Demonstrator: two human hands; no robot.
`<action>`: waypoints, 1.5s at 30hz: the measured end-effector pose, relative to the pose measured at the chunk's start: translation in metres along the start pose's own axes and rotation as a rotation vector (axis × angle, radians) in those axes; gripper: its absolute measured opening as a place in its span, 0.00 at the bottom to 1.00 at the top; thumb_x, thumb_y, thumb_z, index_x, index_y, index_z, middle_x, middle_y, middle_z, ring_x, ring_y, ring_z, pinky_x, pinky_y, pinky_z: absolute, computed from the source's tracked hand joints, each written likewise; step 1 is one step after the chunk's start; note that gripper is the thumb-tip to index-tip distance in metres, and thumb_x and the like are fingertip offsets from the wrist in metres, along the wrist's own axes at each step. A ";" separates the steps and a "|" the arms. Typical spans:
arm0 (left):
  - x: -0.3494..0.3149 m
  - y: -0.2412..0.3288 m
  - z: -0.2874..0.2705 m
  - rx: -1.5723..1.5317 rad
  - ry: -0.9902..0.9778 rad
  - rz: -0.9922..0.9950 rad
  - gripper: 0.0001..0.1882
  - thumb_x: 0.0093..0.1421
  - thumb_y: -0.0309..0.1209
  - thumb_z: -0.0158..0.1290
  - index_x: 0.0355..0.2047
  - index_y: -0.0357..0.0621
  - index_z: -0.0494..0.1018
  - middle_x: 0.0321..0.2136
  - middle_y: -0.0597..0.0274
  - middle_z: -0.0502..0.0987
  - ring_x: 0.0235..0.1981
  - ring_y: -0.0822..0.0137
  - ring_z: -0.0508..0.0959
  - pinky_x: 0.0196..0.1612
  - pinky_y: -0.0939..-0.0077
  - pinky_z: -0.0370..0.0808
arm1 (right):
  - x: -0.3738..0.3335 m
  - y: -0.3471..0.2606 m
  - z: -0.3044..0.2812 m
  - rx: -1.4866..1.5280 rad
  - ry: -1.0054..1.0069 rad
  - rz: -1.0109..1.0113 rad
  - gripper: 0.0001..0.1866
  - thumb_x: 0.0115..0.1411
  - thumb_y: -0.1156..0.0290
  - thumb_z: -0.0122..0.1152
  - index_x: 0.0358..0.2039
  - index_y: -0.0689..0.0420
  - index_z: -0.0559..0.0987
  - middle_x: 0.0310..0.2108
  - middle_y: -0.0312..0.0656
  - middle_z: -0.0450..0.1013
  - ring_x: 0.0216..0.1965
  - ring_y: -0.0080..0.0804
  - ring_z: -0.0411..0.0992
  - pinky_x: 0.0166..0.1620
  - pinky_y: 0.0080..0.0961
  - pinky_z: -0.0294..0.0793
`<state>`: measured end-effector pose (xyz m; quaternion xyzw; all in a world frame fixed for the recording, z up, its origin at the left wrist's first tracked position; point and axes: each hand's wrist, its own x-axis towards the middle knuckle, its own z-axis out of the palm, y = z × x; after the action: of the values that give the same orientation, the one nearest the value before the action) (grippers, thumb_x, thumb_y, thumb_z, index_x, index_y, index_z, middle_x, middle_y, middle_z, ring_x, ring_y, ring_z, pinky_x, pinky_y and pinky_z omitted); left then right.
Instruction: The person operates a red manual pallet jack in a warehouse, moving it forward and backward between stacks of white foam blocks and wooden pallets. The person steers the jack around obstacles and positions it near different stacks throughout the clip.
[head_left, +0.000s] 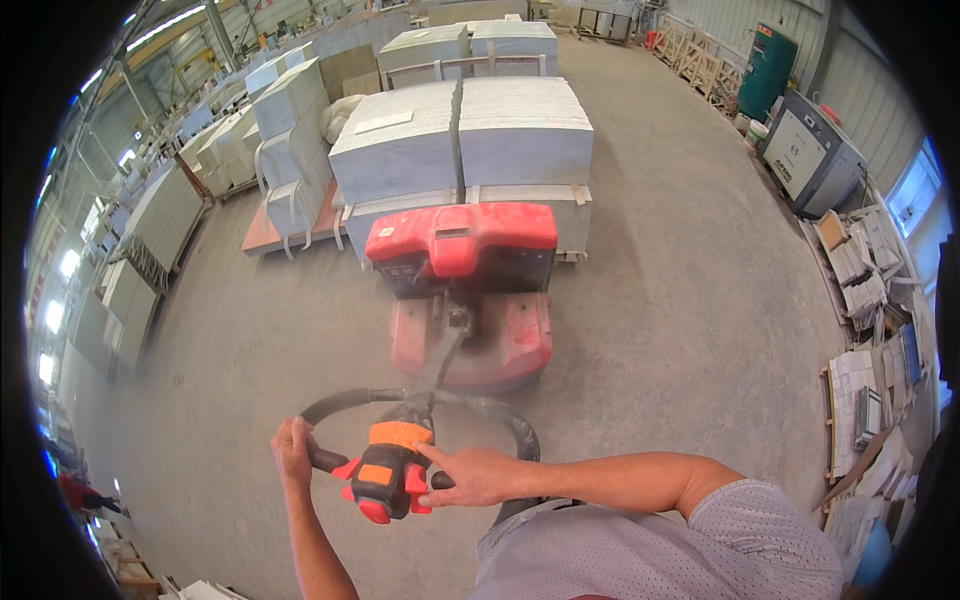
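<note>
A red electric pallet truck (500, 232) stands in front of me, its tiller slanting back toward my body. At the tiller's end is a black control handle (395, 462) with orange panels, red levers and a looped black guard. My left hand (293, 452) is closed round the handle's left side. On its right side, my right hand (478, 476) is closed at the black grip, index finger stretched to the orange panel and thumb by a red lever. Past the truck, two stacks of pale stone slabs (525, 140) stand side by side; the truck's forks are hidden.
Strapped slab stacks (292, 150) sit on a reddish pallet to the left. Along the right wall are a green tank (768, 72), a grey machine cabinet (812, 155) and piles of stone offcuts (855, 400). Concrete floor (690, 300) runs between them.
</note>
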<state>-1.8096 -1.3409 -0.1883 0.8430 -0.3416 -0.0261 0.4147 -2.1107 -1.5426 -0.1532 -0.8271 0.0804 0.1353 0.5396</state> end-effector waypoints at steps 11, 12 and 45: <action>0.003 0.003 0.002 0.023 0.011 0.007 0.26 0.69 0.45 0.44 0.23 0.36 0.75 0.12 0.64 0.71 0.17 0.71 0.68 0.27 0.73 0.65 | 0.006 0.008 0.007 -0.040 0.064 -0.002 0.52 0.60 0.39 0.57 0.72 0.58 0.48 0.28 0.50 0.74 0.35 0.52 0.74 0.41 0.42 0.70; 0.003 0.003 0.001 0.016 0.014 0.006 0.26 0.69 0.44 0.44 0.23 0.36 0.75 0.11 0.64 0.71 0.17 0.71 0.68 0.27 0.73 0.65 | 0.006 0.007 0.006 -0.027 0.053 -0.013 0.52 0.60 0.39 0.57 0.71 0.58 0.48 0.28 0.49 0.74 0.35 0.51 0.74 0.41 0.42 0.70; 0.058 -0.006 0.019 0.603 -0.581 -0.372 0.22 0.52 0.48 0.56 0.32 0.39 0.81 0.21 0.56 0.79 0.22 0.62 0.78 0.29 0.62 0.74 | -0.018 -0.009 0.027 -0.087 0.019 0.111 0.59 0.56 0.38 0.62 0.70 0.67 0.46 0.39 0.53 0.78 0.43 0.50 0.78 0.46 0.39 0.75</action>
<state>-1.7685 -1.3863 -0.1912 0.9307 -0.2791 -0.2348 0.0262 -2.1287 -1.5144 -0.1505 -0.8453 0.1253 0.1607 0.4940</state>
